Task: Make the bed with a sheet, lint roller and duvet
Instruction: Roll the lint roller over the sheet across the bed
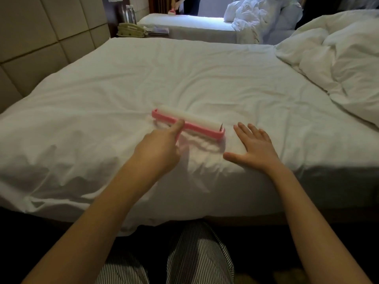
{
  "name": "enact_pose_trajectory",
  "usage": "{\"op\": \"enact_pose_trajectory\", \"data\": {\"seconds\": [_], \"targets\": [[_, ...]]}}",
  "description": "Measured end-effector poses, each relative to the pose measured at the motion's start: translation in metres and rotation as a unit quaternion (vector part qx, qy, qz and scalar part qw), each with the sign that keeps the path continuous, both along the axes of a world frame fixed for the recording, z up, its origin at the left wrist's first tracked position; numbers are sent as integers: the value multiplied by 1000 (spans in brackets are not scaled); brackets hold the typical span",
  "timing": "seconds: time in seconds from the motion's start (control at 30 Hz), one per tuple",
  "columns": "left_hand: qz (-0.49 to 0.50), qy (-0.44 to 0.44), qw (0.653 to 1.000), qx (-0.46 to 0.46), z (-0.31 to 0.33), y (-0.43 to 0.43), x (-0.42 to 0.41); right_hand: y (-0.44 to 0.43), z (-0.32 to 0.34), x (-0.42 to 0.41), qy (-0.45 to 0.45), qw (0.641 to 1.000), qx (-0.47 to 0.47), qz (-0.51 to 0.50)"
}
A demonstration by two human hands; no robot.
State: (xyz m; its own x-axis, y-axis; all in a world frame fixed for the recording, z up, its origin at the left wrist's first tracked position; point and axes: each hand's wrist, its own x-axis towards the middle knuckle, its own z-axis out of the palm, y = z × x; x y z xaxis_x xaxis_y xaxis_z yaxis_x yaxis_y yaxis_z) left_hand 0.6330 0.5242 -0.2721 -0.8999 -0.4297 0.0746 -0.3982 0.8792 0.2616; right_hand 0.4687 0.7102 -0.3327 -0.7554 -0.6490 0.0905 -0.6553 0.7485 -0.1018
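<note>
A white sheet (164,78) covers the bed, wrinkled near the front edge. On it lies a wide lint roller (196,121) with a pink frame and a white roll. My left hand (158,148) grips its pink handle, with the forefinger stretched along it toward the frame. Just right of the roller, my right hand (254,148) rests flat on the sheet with its fingers spread. A crumpled white duvet (338,64) is heaped at the bed's right end.
A padded headboard wall (41,37) runs along the left. A nightstand with a telephone (131,29) and water bottles stands at the back. Beyond is a second bed (184,23), where another person's hand holds a pink roller. Striped trousers show below.
</note>
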Motion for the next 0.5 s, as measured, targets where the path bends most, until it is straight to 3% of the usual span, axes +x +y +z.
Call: {"op": "enact_pose_trajectory", "data": {"seconds": [0.17,0.5], "targets": [[-19,-86,995,-56,5,12,63,-1,-2,-2,4,1000,6,-1],[-15,-10,1000,16,11,1,-59,-10,0,-5,-22,999,-13,-36]]}}
